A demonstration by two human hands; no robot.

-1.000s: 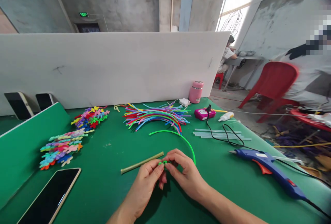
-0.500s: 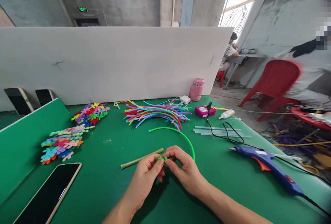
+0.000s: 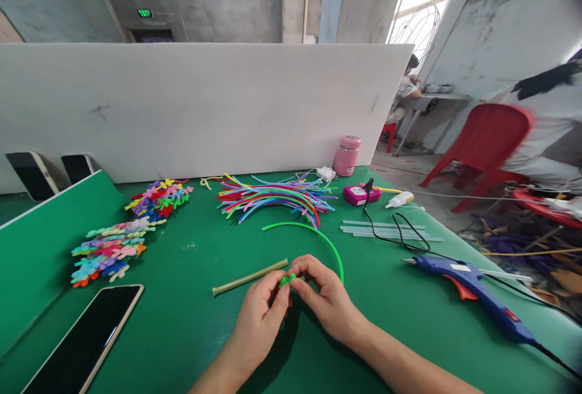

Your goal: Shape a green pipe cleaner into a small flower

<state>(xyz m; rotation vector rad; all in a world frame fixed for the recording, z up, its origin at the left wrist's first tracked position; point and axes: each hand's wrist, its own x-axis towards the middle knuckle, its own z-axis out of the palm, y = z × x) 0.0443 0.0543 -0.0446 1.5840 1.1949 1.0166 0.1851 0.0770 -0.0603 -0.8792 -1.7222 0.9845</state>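
Note:
Between my fingertips is a small green pipe-cleaner flower (image 3: 287, 280), partly covered by the fingers. My left hand (image 3: 261, 306) pinches its left side, and my right hand (image 3: 325, 297) pinches its right side. Just beyond the left fingers lies a thin tan stick (image 3: 245, 279), slanting across the table. A green pipe cleaner (image 3: 328, 241) curves over the table behind my right hand, its near end hidden by that hand. Farther back rests a bundle of pipe cleaners (image 3: 273, 197) in many colours.
Finished-looking pipe-cleaner flowers (image 3: 113, 245) and a phone (image 3: 86, 336) lie at left. To the right are a blue glue gun (image 3: 473, 291), clear glue sticks (image 3: 382, 230), a black cord, a magenta box (image 3: 361, 195) and a white bottle (image 3: 400, 199). A pink flask (image 3: 347, 156) stands by the white partition.
My fingers have shifted slightly around the green flower, and more of it shows now. The left thumb points more upward. The things on the table stay put.

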